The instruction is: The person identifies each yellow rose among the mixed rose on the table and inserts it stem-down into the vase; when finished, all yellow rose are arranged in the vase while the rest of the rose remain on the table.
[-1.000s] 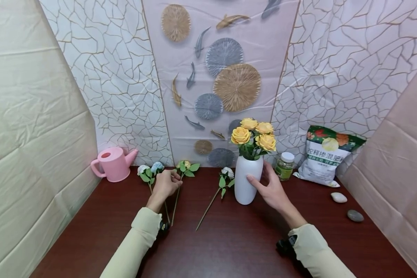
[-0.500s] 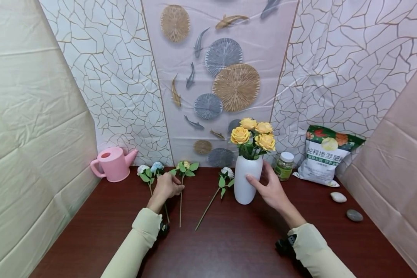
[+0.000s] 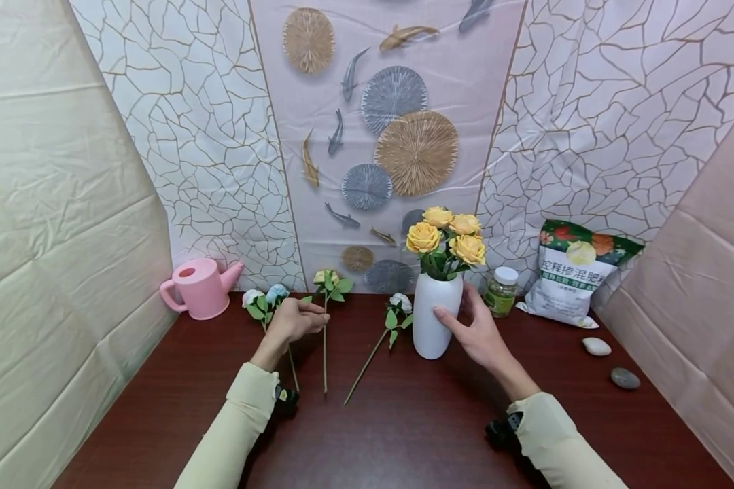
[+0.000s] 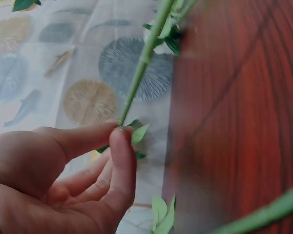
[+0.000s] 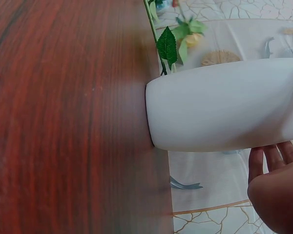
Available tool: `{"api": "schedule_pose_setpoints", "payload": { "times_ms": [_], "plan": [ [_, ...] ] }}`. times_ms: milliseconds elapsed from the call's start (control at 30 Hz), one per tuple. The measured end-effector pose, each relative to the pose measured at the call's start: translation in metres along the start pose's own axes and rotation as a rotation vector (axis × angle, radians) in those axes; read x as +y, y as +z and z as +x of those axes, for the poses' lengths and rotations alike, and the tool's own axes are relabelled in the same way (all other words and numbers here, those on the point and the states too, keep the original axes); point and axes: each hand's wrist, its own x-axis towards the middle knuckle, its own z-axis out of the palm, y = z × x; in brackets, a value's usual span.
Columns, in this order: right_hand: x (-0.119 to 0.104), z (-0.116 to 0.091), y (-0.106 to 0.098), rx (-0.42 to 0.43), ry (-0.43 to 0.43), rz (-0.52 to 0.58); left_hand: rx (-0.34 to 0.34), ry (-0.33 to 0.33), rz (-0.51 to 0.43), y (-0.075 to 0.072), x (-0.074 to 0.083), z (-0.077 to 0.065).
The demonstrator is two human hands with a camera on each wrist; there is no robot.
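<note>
Between thumb and fingertips my left hand [image 3: 293, 322] pinches the stem of a pale yellow rose [image 3: 326, 277]; that green stem [image 4: 145, 56] slants up in the left wrist view. The rose stands nearly straight, its lower stem end pointing toward me. My right hand [image 3: 480, 338] holds the side of a white vase [image 3: 430, 322], which stands upright on the table. Several yellow roses [image 3: 467, 248] fill the vase. In the right wrist view the vase [image 5: 219, 107] covers part of the hand. A white rose [image 3: 400, 303] lies left of the vase.
Left of my left hand lie a white rose [image 3: 252, 297] and a blue rose [image 3: 276, 293], near a pink watering can [image 3: 203, 291]. A lidded jar [image 3: 501, 293], a fertilizer bag [image 3: 571, 278], a white stone [image 3: 597, 347] and a grey stone [image 3: 624, 379] sit at right.
My left hand has shifted slightly right with the pale yellow rose. Its stem swung rightward and its bloom rose a little. My right hand keeps holding the vase in place.
</note>
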Motion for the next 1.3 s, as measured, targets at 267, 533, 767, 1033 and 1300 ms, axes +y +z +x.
{"api": "schedule_pose_setpoints", "payload": {
  "times_ms": [267, 533, 767, 1033, 1300],
  "plan": [
    [-0.001, 0.000, 0.000, 0.000, 0.005, -0.001, -0.023, 0.190, -0.097, 0.009, 0.015, -0.003],
    [0.000, 0.001, 0.000, 0.000, 0.001, -0.003, 0.004, 0.366, -0.184, 0.024, 0.049, -0.017],
    [-0.001, 0.000, 0.000, 0.003, 0.004, -0.016, 0.042, 0.574, -0.203, 0.040, 0.079, -0.036],
    [0.000, -0.001, 0.001, -0.002, 0.016, -0.019, 0.150, 0.784, -0.264, 0.058, 0.115, -0.053],
    [0.000, -0.001, 0.001, 0.002, 0.009, -0.019, 0.161, 0.795, -0.363, 0.069, 0.171, -0.081]
  ]
}}
